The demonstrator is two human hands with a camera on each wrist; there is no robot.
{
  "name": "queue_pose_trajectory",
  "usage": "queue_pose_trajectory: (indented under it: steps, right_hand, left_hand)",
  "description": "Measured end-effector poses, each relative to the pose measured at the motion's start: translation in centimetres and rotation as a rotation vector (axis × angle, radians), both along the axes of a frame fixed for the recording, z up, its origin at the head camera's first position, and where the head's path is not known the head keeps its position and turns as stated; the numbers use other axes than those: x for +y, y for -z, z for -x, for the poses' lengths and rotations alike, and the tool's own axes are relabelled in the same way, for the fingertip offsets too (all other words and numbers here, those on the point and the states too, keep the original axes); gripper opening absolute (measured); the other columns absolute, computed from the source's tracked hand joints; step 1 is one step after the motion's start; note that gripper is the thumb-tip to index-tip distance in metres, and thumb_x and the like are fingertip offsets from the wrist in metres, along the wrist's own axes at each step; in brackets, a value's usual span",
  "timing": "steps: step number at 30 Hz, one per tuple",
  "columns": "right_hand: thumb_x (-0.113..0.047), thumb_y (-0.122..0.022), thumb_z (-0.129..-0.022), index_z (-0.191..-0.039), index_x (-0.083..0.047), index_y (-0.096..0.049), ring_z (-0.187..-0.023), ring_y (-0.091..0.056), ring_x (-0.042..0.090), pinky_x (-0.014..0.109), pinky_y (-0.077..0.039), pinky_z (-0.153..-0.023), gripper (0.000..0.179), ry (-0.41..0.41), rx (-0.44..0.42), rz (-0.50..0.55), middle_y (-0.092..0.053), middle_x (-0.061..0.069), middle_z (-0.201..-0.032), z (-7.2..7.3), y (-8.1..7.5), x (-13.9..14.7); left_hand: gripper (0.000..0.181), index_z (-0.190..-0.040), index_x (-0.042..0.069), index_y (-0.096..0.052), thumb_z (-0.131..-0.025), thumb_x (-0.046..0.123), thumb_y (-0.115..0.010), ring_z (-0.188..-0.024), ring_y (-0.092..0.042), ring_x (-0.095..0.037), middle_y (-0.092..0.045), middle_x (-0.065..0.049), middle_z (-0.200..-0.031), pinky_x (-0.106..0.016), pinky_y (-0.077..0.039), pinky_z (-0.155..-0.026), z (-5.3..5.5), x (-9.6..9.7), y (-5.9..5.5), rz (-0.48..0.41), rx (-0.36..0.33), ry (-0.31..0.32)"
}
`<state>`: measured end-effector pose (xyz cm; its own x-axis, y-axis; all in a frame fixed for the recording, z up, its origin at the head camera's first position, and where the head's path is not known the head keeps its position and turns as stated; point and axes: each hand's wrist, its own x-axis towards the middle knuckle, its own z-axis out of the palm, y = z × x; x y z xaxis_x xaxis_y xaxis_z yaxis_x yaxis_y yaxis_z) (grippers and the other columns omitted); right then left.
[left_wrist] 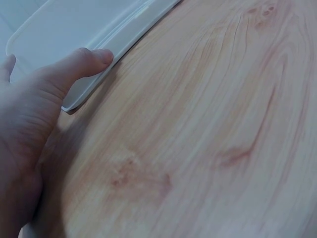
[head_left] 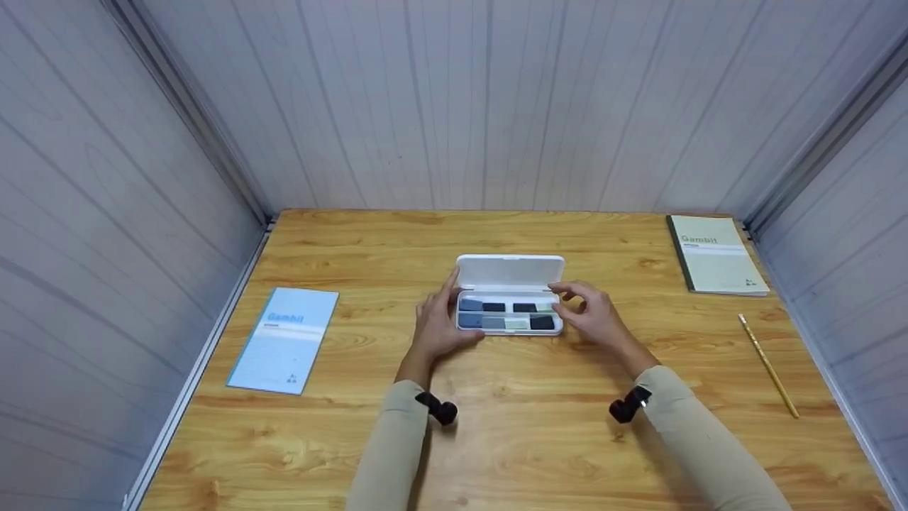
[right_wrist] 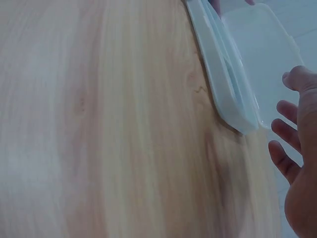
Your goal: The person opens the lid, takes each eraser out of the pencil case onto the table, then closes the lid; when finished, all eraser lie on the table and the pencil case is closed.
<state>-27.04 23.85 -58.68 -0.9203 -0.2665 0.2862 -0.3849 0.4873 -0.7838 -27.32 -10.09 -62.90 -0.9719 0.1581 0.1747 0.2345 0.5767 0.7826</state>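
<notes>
A white pencil case (head_left: pixel 509 333) lies on the table with its lid (head_left: pixel 509 270) raised at the back. Two rows of small blocks fill its tray: dark blue blocks (head_left: pixel 469 321), black blocks (head_left: pixel 542 323), a grey one and pale green ones (head_left: pixel 517 323). My left hand (head_left: pixel 438 323) grips the left end, its thumb on the front edge, which the left wrist view shows closely. Beside the right end is my right hand (head_left: pixel 592 312), fingers loosely bent, thumb near the upper right block. In the right wrist view nothing shows between those fingers; contact with the case cannot be told.
On the left of the wooden table (head_left: pixel 496 440) lies a blue notebook (head_left: pixel 284 348). A cream notebook (head_left: pixel 720 259) with a dark spine is at the back right, and a yellow pencil (head_left: pixel 770 367) lies in front of it. Panelled walls (head_left: pixel 454 106) enclose the back and sides.
</notes>
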Motion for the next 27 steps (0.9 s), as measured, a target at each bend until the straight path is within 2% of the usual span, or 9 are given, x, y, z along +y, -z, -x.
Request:
queue_pose_trajectory:
  steps: [6,9,16,19,23,27]
  right_hand:
    - [-0.001,-0.078,-0.102,-0.139,0.000,-0.077,-0.111,-0.070,0.031,0.024,-0.055,-0.092,0.037,-0.018,-0.065,-0.025,-0.079,0.023,-0.135,0.0,1.1,-0.2]
    - [-0.001,-0.078,-0.102,-0.140,-0.002,-0.077,-0.113,-0.069,0.032,0.031,-0.054,-0.099,0.039,-0.027,-0.086,-0.055,-0.079,0.021,-0.137,0.1,1.3,-0.3]
    - [-0.002,-0.077,-0.102,-0.142,-0.002,-0.075,-0.121,-0.069,0.037,0.046,-0.053,-0.108,0.040,-0.017,-0.135,-0.088,-0.078,0.022,-0.140,0.2,1.4,-0.7]
    - [0.000,-0.076,-0.102,-0.140,-0.001,-0.076,-0.117,-0.069,0.034,0.043,-0.053,-0.105,0.039,-0.019,-0.133,-0.080,-0.079,0.023,-0.137,0.4,1.6,-0.8]
    - [0.002,-0.075,-0.100,-0.137,-0.002,-0.077,-0.101,-0.064,0.020,0.028,-0.048,-0.092,0.037,-0.029,-0.111,-0.087,-0.081,0.022,-0.124,0.6,1.8,-0.7]
    - [0.004,-0.073,-0.099,-0.137,-0.002,-0.077,-0.094,-0.057,0.015,0.025,-0.044,-0.084,0.039,-0.058,-0.120,-0.101,-0.078,0.022,-0.119,0.7,1.8,-0.8]
  left_hand:
    - [0.138,-0.181,0.031,-0.024,-0.069,0.040,-0.104,-0.138,-0.060,-0.033,-0.073,-0.007,-0.152,-0.057,-0.030,-0.122,-0.1,0.0,0.0,0.005,-0.014,-0.009]
    - [0.138,-0.181,0.030,-0.024,-0.069,0.039,-0.103,-0.138,-0.060,-0.034,-0.074,-0.008,-0.151,-0.057,-0.030,-0.123,0.0,0.0,0.1,0.011,-0.007,-0.010]
    - [0.140,-0.181,0.034,-0.023,-0.068,0.040,-0.105,-0.141,-0.059,-0.034,-0.073,-0.006,-0.153,-0.057,-0.031,-0.120,-0.1,0.1,-0.2,0.011,-0.013,-0.016]
    - [0.139,-0.181,0.032,-0.024,-0.068,0.040,-0.104,-0.140,-0.059,-0.034,-0.073,-0.008,-0.152,-0.058,-0.032,-0.120,-0.2,0.1,-0.4,0.022,-0.007,-0.011]
    - [0.137,-0.181,0.030,-0.025,-0.069,0.042,-0.103,-0.141,-0.059,-0.033,-0.073,-0.008,-0.151,-0.057,-0.032,-0.118,-0.2,0.1,-0.4,0.022,-0.010,-0.008]
    - [0.137,-0.181,0.030,-0.025,-0.068,0.043,-0.103,-0.141,-0.059,-0.033,-0.073,-0.008,-0.151,-0.058,-0.032,-0.119,-0.3,0.1,-0.2,0.011,-0.009,-0.008]
